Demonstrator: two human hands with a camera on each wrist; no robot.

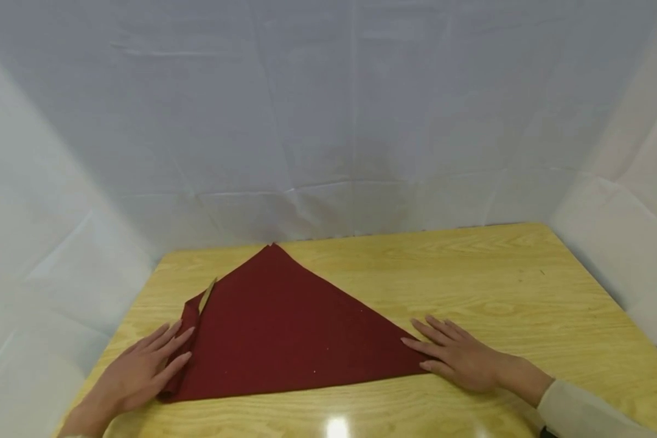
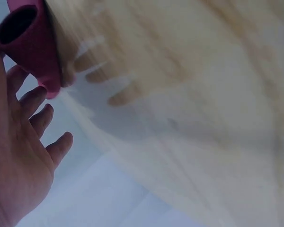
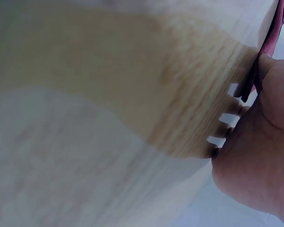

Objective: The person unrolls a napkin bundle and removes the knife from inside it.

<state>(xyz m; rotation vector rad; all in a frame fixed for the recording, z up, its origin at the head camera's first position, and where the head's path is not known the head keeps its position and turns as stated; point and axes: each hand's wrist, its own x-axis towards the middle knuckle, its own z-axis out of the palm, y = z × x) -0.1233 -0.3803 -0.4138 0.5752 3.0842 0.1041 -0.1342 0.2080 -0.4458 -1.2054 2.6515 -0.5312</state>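
Observation:
A dark red cloth (image 1: pixel 285 328) lies in a triangle on the table, its peak pointing away from me and its long edge nearest me. The left corner is turned over into a roll (image 1: pixel 188 322); in the left wrist view the roll's end (image 2: pixel 45 52) shows as a hollow tube. My left hand (image 1: pixel 139 368) rests against this roll with fingers extended. At the opposite corner, my right hand (image 1: pixel 465 359) lies spread, its fingertips on the cloth's narrow tip. In the right wrist view, the cloth edge (image 3: pixel 270 42) appears beside the thumb of that hand.
A glossy wood-grain table (image 1: pixel 471 286) extends under the cloth, with its far edge against a pale hanging sheet (image 1: pixel 328 121). More white sheeting (image 1: pixel 27 201) encloses the left side, and a similar sheet (image 1: pixel 635 201) the right. A narrow tan patch (image 1: pixel 207 296) shows beside the roll.

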